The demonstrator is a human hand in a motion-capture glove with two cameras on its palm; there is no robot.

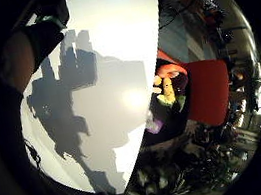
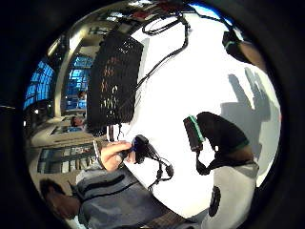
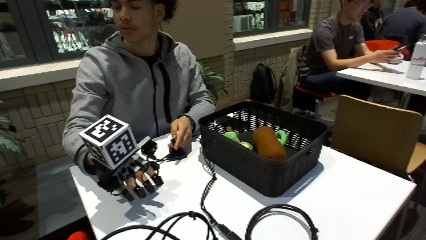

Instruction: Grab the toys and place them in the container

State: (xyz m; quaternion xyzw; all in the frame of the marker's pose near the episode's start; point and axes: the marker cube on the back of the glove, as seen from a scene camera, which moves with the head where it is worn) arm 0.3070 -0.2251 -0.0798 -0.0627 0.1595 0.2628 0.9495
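We see a person in a grey hooded jacket sitting at a white desk. The right hand in the black glove rests over the desk surface near its front corner, and its grip is released: the fingers are spread and straight, pointing down toward the desk, and they hold nothing. The spread fingers also throw a clear shadow on the desk in the thumb side palm view. The black plastic basket with a lattice wall stands on the desk, well apart from the gloved hand, on the side of the person's bare hand. Inside the basket we see the toys: an orange-brown oblong soft toy standing tilted, and green toy pieces beside it, one of them a green ring near the basket wall. The bare left hand rests on the desk just beside the basket and touches a small dark device. Black cables lie in loops on the desk in front of the basket.
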